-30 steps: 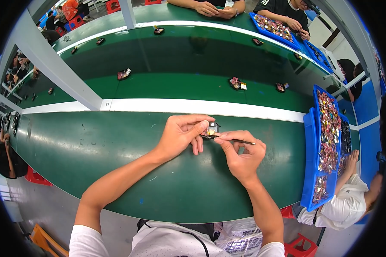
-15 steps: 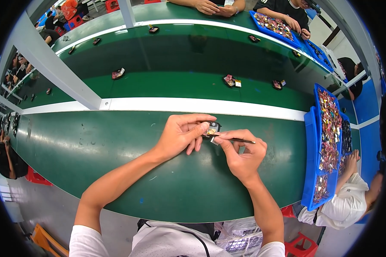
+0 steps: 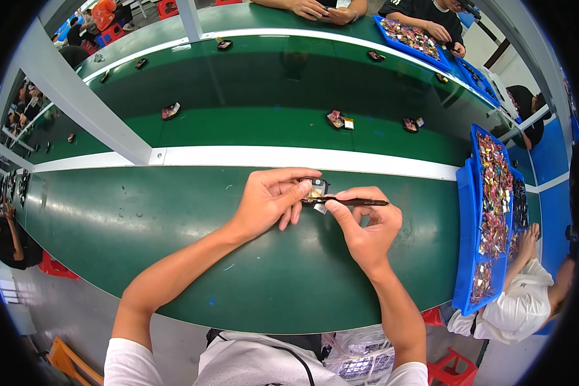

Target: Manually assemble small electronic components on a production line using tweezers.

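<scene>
My left hand (image 3: 270, 201) pinches a small black part with a gold middle (image 3: 314, 189) just above the green table (image 3: 174, 231). My right hand (image 3: 365, 225) grips thin dark tweezers (image 3: 354, 202), and their tip meets the small part where my left fingers hold it. Both forearms come up from the lower edge and the hands meet near the table's middle, just short of the white strip (image 3: 251, 156).
A green conveyor belt (image 3: 251, 125) beyond the white strip carries small assemblies (image 3: 336, 119), (image 3: 170, 110), (image 3: 410, 123). A blue tray (image 3: 464, 244) full of small parts lies at the right, another blue tray (image 3: 413, 37) sits far back. Other people sit at the right and across the line. A grey post (image 3: 83, 96) slants at the left.
My hands stay in place, holding the part and tweezers. The assemblies on the belt have drifted slightly leftward.
</scene>
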Available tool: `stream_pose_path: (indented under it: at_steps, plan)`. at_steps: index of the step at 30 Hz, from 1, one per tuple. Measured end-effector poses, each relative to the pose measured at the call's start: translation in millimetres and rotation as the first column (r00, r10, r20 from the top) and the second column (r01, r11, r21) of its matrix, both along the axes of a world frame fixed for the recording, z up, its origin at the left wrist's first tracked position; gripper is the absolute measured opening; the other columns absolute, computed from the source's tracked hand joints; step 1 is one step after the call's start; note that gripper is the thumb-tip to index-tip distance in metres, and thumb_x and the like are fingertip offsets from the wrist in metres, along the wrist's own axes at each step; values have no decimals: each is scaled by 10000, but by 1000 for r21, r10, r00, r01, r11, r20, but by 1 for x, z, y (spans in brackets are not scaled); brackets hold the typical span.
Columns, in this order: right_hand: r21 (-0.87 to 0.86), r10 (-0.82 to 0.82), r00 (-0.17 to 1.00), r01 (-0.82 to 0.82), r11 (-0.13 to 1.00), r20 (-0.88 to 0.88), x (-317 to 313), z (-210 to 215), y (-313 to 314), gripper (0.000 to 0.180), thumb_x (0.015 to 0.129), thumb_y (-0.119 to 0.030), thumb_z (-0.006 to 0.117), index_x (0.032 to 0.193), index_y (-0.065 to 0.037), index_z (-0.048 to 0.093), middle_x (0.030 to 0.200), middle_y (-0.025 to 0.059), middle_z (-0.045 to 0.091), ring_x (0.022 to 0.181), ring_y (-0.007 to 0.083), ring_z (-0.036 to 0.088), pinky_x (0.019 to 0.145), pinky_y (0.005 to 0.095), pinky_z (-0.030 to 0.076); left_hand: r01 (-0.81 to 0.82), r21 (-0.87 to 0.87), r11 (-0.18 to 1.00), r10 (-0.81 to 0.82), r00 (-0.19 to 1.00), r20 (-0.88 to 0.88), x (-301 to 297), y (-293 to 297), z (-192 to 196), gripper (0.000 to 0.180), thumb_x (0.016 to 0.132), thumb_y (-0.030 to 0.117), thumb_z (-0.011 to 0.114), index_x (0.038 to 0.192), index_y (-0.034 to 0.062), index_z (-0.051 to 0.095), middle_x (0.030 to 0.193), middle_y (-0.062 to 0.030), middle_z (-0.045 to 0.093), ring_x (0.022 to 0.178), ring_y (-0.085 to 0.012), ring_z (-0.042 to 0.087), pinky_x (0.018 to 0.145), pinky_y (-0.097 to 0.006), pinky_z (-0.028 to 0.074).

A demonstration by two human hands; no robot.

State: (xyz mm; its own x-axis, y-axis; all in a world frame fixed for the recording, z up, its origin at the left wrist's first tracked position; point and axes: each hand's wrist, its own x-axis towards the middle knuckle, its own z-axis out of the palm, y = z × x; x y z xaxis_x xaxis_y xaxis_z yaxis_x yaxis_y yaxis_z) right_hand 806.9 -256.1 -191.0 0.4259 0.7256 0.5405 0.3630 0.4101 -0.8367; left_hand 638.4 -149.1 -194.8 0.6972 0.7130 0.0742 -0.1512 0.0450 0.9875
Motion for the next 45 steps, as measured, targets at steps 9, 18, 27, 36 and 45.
stream_pose_path:
  at_steps: [9, 18, 27, 36, 45]
  plan:
    - [52, -2, 978, -9, 999, 208, -5, 5, 1, 132, 773, 6, 835, 865, -37, 751, 829, 27, 772, 409, 44, 438, 415, 218, 318, 0, -10, 1000, 0, 1000, 2, -4, 0, 4, 286, 1029, 85, 590, 1257, -77, 650, 827, -127, 705, 495, -110, 602, 393, -229, 454]
    - [125, -11, 936, -35, 992, 351, -4, 6, 2, 144, 747, 29, 822, 830, -58, 742, 825, 51, 779, 400, 72, 441, 434, 235, 344, -11, -20, 1000, 11, 1000, -5, -2, 0, 2, 272, 1021, 77, 601, 1239, -77, 656, 771, -108, 689, 492, -104, 600, 394, -227, 446]
    - [134, -28, 915, -29, 991, 402, -9, 7, 2, 151, 752, 44, 803, 814, -77, 739, 792, 43, 770, 525, 119, 637, 464, 247, 376, -55, 2, 998, 55, 993, -100, 0, -7, 9, 265, 1011, 68, 614, 1239, -61, 650, 767, -86, 687, 509, -74, 577, 397, -220, 422]
    - [158, -29, 858, -61, 986, 513, -7, 2, 3, 171, 742, 52, 800, 826, -83, 736, 805, 42, 764, 566, 139, 660, 470, 252, 385, -139, 116, 984, 156, 975, -156, 5, -14, 5, 230, 1010, 73, 608, 1195, -62, 639, 796, -68, 695, 519, -62, 563, 402, -220, 416]
    - [250, -113, 926, 21, 968, 360, 2, 9, 5, 180, 729, 43, 833, 847, -51, 735, 847, 86, 773, 583, 154, 687, 462, 236, 433, -470, 278, 838, 508, 858, -80, 1, 62, 10, 228, 1008, 85, 591, 1150, -90, 626, 817, -94, 660, 508, -115, 595, 384, -249, 449]
